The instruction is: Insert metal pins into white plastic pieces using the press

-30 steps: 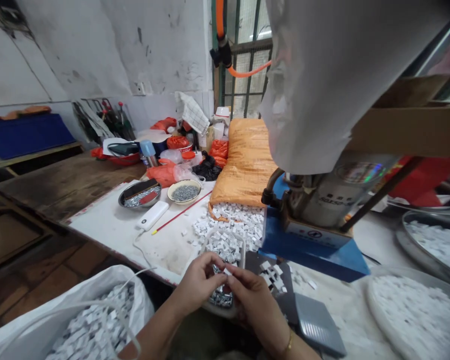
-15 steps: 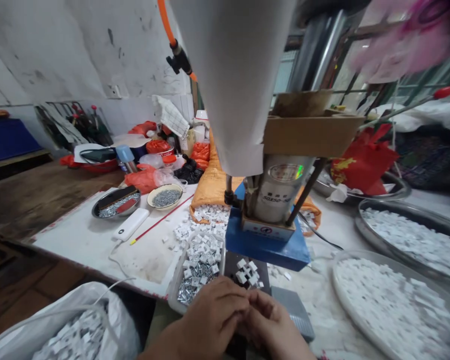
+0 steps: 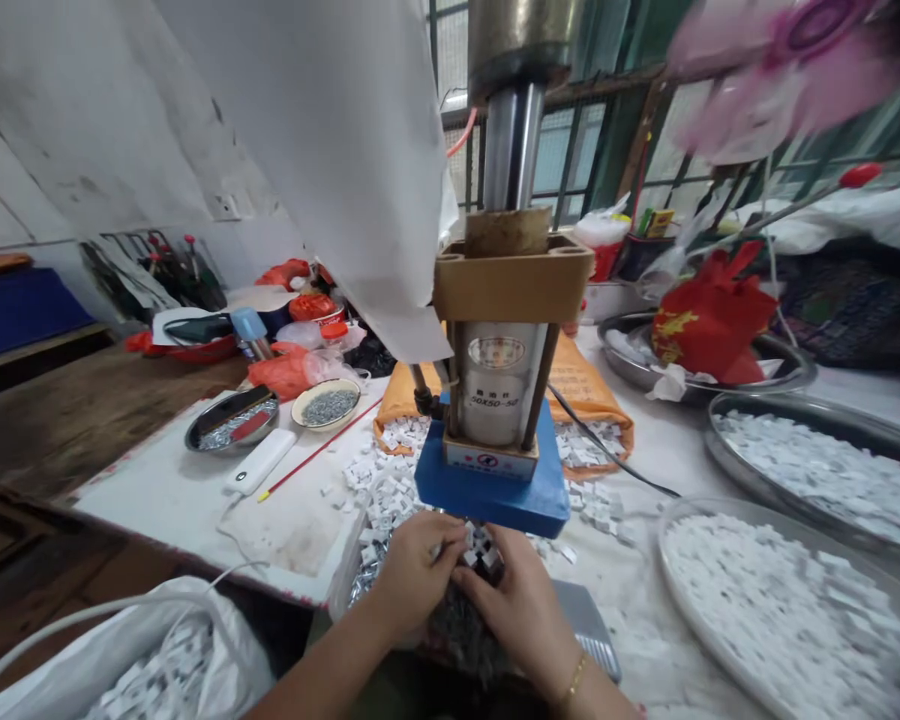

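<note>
My left hand (image 3: 418, 562) is closed in a pinch, with a small greyish piece showing at its fingers, too small to name. Curved around a small pile of white plastic clips (image 3: 480, 548), my right hand (image 3: 523, 592) has its thumb and fingers on either side of it. Both hands are in front of the blue base (image 3: 547, 490) of a press (image 3: 495, 385). Left of them, a clear plastic tub (image 3: 343, 575) holds white clips and metal nails, partly hidden by my left hand.
A paper sheet (image 3: 330, 170) hangs beside the press. Trays of white pieces (image 3: 795, 610) stand at the right, a grey pedal-like block (image 3: 586, 625) near my right wrist. A bowl of nails (image 3: 328, 405) and a white sack (image 3: 232, 640) are at the left.
My hands have gone from fingers meeting in front of the pile to either side of it, reaching farther forward. The view has shifted, and the hanging paper now leaves more of the press showing.
</note>
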`<state>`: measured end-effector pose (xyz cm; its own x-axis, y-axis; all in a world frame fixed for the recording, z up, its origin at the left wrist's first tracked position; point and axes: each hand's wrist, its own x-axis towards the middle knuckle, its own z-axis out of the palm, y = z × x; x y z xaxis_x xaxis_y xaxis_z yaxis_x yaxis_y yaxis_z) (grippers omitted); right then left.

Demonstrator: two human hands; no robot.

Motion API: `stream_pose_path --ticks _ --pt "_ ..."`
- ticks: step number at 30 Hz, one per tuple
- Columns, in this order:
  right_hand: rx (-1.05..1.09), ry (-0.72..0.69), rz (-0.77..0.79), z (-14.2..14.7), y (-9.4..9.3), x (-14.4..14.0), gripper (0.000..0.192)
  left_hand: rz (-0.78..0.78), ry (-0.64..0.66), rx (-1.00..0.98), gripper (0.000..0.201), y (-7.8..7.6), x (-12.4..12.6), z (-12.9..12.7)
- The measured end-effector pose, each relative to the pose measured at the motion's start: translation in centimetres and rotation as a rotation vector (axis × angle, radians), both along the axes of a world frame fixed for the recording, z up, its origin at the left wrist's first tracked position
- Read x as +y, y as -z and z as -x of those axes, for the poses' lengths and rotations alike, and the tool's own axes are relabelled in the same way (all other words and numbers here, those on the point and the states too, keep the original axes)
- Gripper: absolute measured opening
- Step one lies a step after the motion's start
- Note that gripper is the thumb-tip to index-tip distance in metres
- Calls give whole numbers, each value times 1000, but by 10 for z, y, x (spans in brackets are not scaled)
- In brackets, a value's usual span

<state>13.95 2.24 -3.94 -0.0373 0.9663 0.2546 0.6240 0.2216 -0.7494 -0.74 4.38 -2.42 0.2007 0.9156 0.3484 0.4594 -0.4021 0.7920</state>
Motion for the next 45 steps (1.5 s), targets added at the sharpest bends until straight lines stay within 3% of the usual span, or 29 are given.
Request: stream_pose_path --ticks 7,11,17,20,24,28,32,35,39,45 --pt "-109 58 -10 2 11 3 29 90 -68 -121 11 -4 3 1" --pt "-119 87 1 3 18 2 24 52 -2 -105 14 -1 1 -5" --pt "-107 80 18 1 19 2 27 115 -22 -162 12 -1 -1 -12" --pt "-99 67 19 3 16 2 29 28 -1 -112 14 0 -1 -14" --pt "-90 48 6 0 10 -1 28 -231 33 19 15 4 -5 -16" --pt "-225 11 -72 -28 9 -17 42 -320 64 128 19 7 -9 -18" --pt "-549 16 -61 -68 19 -44 25 -313 55 127 16 9 -9 -18" --pt "-705 -7 -14 -83 32 -61 17 -317 45 127 16 10 -9 -18" --pt "-701 -23 12 -83 40 -68 21 -304 28 149 17 12 -8 -18" --pt "-496 57 -94 -69 27 -42 18 -121 18 61 17 4 -10 -17"
